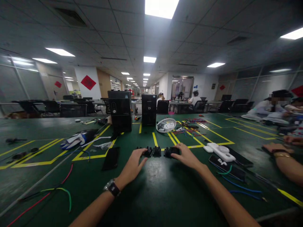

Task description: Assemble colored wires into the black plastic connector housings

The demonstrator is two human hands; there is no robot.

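Note:
A row of small black plastic parts stands on the green table in front of me; their exact kind is too small to make out. My left hand (132,164) is at the row's left end, fingertips by the black part (148,152) there, thumb spread apart from the fingers. In the middle sits another black part (156,151), which neither hand covers. My right hand (188,156) curls its thumb and fingers around the black part (168,152) at the right end, hiding some of it. A dark phone (111,158) lies to the left of my left hand.
Two black boxes (121,110) (149,110) stand behind the parts, beside a white basket (166,125). Loose wires (69,197) lie left; phones (228,168) and a white charger (220,152) lie right. Another person's hand (276,148) rests at the far right.

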